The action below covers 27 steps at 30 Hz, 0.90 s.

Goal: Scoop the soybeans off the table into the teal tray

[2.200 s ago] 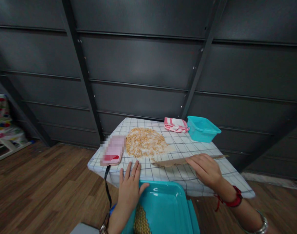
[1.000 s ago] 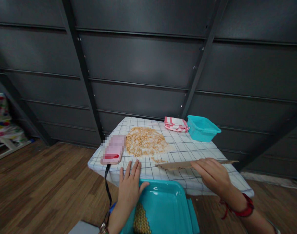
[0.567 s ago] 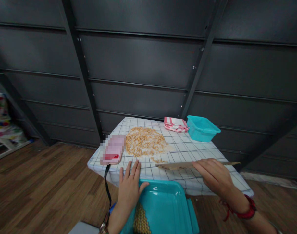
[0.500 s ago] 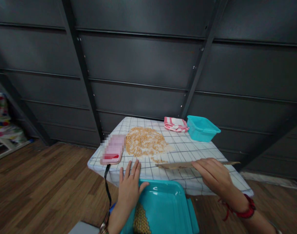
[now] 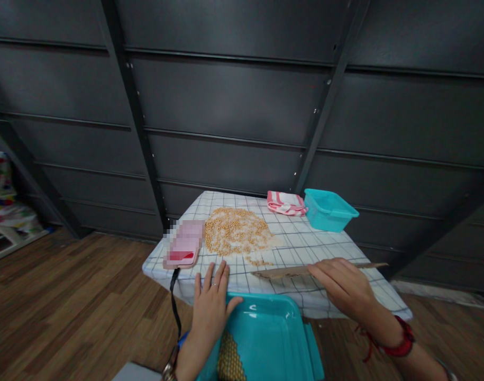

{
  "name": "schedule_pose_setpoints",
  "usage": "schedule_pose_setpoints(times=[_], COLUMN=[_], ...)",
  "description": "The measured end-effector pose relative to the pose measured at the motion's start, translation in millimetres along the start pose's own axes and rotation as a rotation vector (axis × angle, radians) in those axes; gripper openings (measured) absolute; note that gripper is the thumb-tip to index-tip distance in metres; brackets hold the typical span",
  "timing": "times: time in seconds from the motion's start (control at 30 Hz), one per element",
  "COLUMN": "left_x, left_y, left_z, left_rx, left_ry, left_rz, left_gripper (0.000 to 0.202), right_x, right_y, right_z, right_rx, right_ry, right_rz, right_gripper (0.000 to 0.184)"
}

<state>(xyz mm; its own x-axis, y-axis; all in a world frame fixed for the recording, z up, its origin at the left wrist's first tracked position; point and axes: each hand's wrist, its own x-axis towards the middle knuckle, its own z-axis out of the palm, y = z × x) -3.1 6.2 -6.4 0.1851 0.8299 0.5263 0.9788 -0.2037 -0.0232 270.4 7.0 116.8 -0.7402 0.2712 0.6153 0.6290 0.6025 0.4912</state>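
Observation:
My left hand (image 5: pixel 210 309) lies flat and open on the near table edge, its thumb on the rim of a large teal tray (image 5: pixel 265 338) held against the table. The tray holds some yellow beans (image 5: pixel 228 362) at its near left. My right hand (image 5: pixel 340 288) grips a long strip of brown cardboard (image 5: pixel 283 272), which stands on edge on the checked tablecloth (image 5: pixel 305 246). A pile of yellow beans (image 5: pixel 236 231) is spread on the cloth beyond the strip, with a few stray beans (image 5: pixel 258 261) just behind it.
A pink case (image 5: pixel 184 244) with a black strap (image 5: pixel 174 304) hanging off the edge lies left of the pile. A folded pink-striped cloth (image 5: pixel 286 202) and a small teal tub (image 5: pixel 329 210) sit at the back right. Dark metal panels stand behind; wooden floor lies around.
My right hand drew the cardboard strip back toward me and to the right, leaving a few stray beans behind, then shifted it slightly left. My left hand and the tray stayed still.

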Motion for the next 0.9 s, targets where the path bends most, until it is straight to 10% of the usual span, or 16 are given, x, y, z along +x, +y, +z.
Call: schedule_pose_setpoints(times=[0.9], left_x=[-2], left_y=[0], left_z=[5.6], left_rx=[0.015], left_ry=[0.017], left_rz=[0.005], left_gripper=[0.067], right_x=[-13], right_y=[12], right_z=[11], right_rx=[0.061], right_ry=[0.103], right_rz=[-0.055], right_gripper=[0.031])
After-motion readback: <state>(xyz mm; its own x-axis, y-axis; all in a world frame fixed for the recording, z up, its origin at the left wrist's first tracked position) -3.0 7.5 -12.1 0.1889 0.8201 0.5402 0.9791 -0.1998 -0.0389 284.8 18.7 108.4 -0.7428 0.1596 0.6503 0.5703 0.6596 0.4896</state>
